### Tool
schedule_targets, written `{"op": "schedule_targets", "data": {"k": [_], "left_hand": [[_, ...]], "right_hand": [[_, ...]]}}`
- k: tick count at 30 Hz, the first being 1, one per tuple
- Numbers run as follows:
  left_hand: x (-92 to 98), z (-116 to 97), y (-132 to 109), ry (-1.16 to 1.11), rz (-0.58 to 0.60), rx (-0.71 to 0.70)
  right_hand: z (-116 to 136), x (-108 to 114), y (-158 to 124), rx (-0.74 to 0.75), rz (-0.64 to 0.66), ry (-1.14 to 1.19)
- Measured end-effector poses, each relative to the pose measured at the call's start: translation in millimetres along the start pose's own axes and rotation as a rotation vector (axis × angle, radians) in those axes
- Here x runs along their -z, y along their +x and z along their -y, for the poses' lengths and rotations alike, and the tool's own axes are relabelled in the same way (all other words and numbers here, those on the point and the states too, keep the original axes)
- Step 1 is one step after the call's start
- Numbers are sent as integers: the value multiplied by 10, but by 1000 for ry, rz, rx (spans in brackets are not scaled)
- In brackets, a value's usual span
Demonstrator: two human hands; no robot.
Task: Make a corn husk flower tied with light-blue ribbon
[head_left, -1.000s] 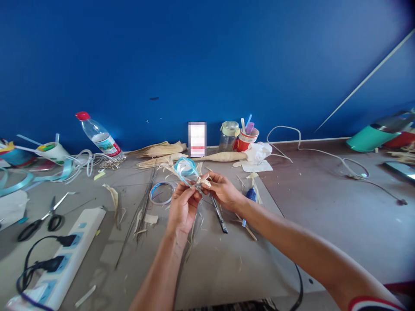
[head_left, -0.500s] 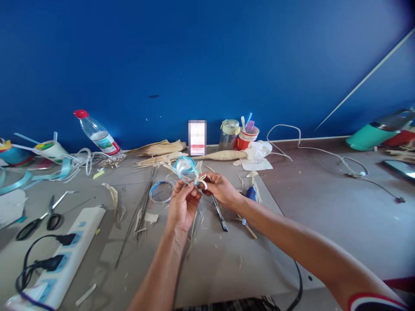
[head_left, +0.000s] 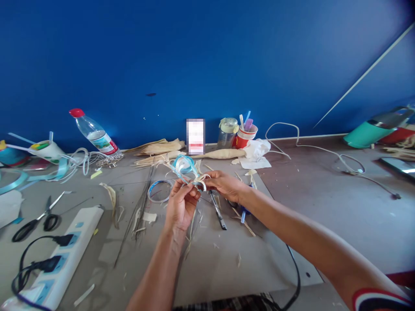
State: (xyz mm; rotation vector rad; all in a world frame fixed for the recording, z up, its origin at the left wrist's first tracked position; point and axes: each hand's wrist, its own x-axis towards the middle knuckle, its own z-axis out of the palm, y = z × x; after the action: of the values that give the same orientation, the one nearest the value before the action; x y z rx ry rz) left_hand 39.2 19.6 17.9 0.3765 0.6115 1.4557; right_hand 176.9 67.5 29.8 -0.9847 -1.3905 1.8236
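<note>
My left hand [head_left: 182,203] is closed in a pinch on a small piece made of light blue ribbon and curled pale strips. Thin blue bands of this ribbon piece [head_left: 179,172] run up from my fingertips. Just to the right, my right hand [head_left: 223,185] has its fingers pressed together at a pale curled strip [head_left: 200,178] of the same piece. A round light blue ribbon roll [head_left: 183,164] shows just beyond the fingertips. Both hands are held over the middle of the desk, and the fingers hide part of the join.
A tape ring [head_left: 160,191], thin wires [head_left: 142,207] and a black pen-like tool [head_left: 218,210] lie nearby. A blue tool [head_left: 245,211] is partly under my right forearm. Scissors [head_left: 42,219] and a power strip [head_left: 69,255] are left; a bottle [head_left: 97,134] and paper cups [head_left: 245,137] stand behind.
My right hand has shifted slightly, and its wrist and forearm now cover more of the blue tool. My left hand keeps its pinch. The whole view has moved a little.
</note>
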Motion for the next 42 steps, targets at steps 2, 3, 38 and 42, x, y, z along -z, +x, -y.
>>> {"op": "schedule_targets", "data": {"k": [2, 3, 38, 42], "left_hand": [[-8, -1, -3, 23, -1, -2], [-11, -2, -4, 37, -1, -4], [22, -9, -17, -79, 132, 131], [26, 5, -15, -50, 119, 130]], "right_hand": [[17, 14, -11, -30, 4, -46], [23, 16, -19, -30, 6, -58], [121, 240, -112, 290, 252, -274], [152, 242, -83, 308, 223, -420]]}}
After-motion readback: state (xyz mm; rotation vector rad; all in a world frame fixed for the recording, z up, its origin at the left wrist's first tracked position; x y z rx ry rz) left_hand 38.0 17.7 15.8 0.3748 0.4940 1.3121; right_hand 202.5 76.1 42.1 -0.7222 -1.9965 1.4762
